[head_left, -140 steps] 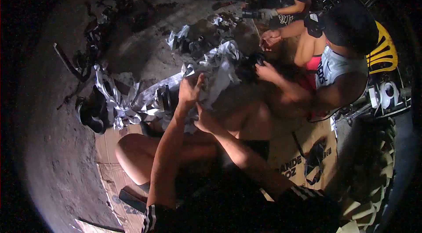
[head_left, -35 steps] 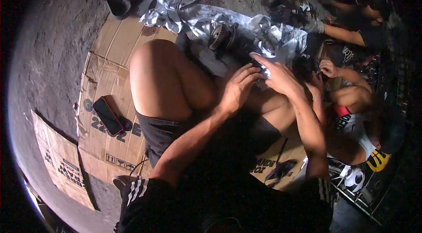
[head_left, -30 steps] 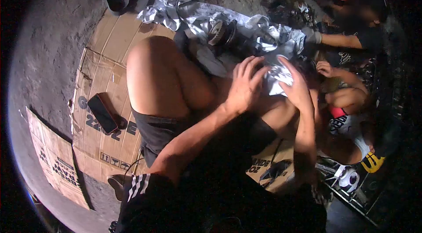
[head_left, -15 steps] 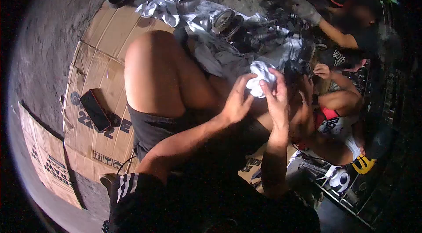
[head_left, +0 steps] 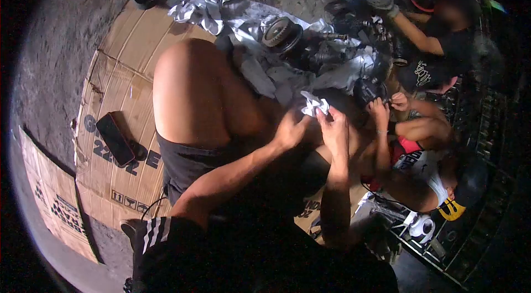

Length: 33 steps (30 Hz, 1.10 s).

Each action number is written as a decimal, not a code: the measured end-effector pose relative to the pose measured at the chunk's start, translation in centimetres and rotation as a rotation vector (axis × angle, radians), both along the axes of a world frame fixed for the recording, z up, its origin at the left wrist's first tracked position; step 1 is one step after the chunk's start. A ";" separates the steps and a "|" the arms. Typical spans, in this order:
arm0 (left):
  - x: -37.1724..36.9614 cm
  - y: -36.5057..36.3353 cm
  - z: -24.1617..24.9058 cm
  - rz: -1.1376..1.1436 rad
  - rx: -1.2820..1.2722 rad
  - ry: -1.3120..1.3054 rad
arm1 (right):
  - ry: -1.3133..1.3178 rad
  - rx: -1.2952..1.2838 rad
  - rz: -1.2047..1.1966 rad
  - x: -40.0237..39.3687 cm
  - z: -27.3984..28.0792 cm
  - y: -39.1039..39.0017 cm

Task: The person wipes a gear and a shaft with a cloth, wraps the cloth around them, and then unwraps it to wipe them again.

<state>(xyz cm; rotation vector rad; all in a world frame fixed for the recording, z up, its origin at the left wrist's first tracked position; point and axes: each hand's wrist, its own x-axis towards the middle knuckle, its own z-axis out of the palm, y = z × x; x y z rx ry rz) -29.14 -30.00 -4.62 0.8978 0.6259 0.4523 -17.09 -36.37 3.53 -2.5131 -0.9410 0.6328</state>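
Note:
A crumpled white cloth is pinched between my two hands, over my lap. My left hand has its fingers closed on the cloth's left side. On the right side, my right hand grips it between thumb and fingers. Just beyond the cloth lie grey and white rags and dark, greasy metal parts. A round toothed metal part rests among these rags.
A phone lies on flattened cardboard at left. One co-worker sits close at right, hands on a dark part; another, gloved, works at the upper right. A metal rack stands at lower right.
Both my hands have moved slightly left and down, and the cloth is bunched smaller between them. The near co-worker's hands have come together, and the gloved co-worker's cloth is spread wider.

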 end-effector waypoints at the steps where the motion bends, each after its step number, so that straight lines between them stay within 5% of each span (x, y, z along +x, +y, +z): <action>1: 0.3 -0.4 -0.4 0.042 -0.088 -0.003 | -0.064 0.015 0.023 0.2 -0.1 -0.2; 5: 0.1 -0.1 0.6 0.081 0.088 0.024 | 0.061 0.259 -0.113 -1.0 -1.2 0.2; 12: -0.7 2.0 2.6 -0.071 -0.375 0.089 | 0.263 0.304 -0.019 -3.1 -0.4 1.3; 14: -0.4 1.7 1.6 0.184 0.108 0.073 | 0.365 0.392 -0.101 -3.0 -0.4 1.3; 16: 0.6 4.5 3.5 0.157 -0.122 0.052 | 0.333 0.427 -0.117 -2.3 -0.8 0.5; 20: 5.6 9.0 4.0 0.377 0.397 -0.112 | 0.119 0.377 -0.176 -1.7 -1.8 -2.1; 21: 7.4 9.6 3.8 0.276 0.511 -0.058 | 0.139 0.339 -0.157 -0.9 -2.5 -2.9; 22: 10.0 9.8 1.6 0.259 0.869 -0.017 | 0.159 0.301 -0.137 -0.4 -2.6 -3.4; 28: 12.6 10.5 0.2 0.182 1.100 0.195 | 0.276 0.368 -0.107 -0.1 2.5 -5.6; 29: 13.0 10.4 0.0 0.309 1.165 0.182 | -0.008 0.227 0.004 -0.1 4.3 -5.4; 30: 13.9 10.1 -1.0 0.312 1.170 0.185 | -0.290 0.082 0.119 0.0 5.4 -5.3; 32: 15.7 10.0 -2.4 0.169 0.400 -0.166 | -0.438 0.168 0.174 0.4 4.8 -5.7; 33: 13.2 9.8 4.5 0.179 0.257 -0.165 | -0.469 0.196 0.163 0.4 4.7 -5.6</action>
